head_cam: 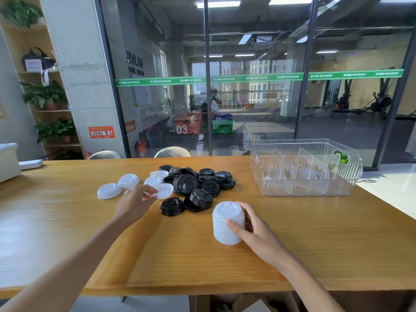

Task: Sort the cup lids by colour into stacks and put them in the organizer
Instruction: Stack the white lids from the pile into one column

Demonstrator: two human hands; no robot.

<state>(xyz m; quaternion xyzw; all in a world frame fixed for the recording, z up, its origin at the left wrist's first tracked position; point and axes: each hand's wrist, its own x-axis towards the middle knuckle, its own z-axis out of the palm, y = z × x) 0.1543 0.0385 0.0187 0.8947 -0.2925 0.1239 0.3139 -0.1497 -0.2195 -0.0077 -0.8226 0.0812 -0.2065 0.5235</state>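
A tall stack of white lids (227, 222) stands on the wooden table (315, 239), and my right hand (254, 230) grips its side with thumb and fingers curled round it. My left hand (135, 202) hovers with loosely bent fingers over loose white lids (129, 181) at the left; whether it touches one I cannot tell. A heap of black lids (195, 185) lies in the middle, behind the stack. The clear plastic organizer (301, 190) with upright dividers sits at the far right and holds no lids.
A white box (7, 161) sits at the table's far left edge. Two chair backs (172, 152) rise behind the table, before a glass wall. The table's right edge lies just past the organizer.
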